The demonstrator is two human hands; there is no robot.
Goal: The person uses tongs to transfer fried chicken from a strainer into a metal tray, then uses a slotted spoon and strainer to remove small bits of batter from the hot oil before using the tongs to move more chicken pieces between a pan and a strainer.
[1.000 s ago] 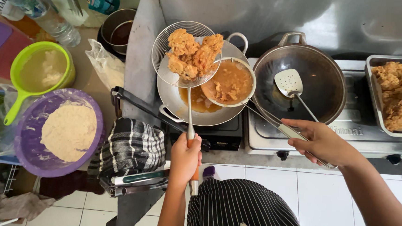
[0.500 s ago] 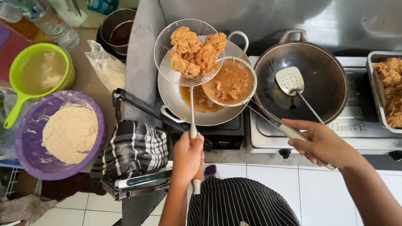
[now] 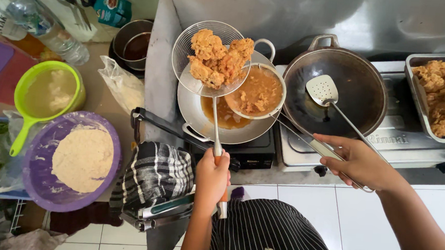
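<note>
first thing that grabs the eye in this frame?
The golden fried chicken pieces heaped in a wire skimmer, held by the left hand above a pan of brownish oil at centre. The right hand grips two long handles: a perforated spatula in the dark wok and a fine strainer. A tray of fried pieces sits far right.

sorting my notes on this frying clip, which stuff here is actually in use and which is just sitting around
In use:
left hand holding the wire skimmer of fried chicken
right hand on the fine strainer handle
silver wok of oil

Lying about:
dark wok with slotted spatula
tray
purple flour bowl
green bowl
checked cloth
water bottle
</note>
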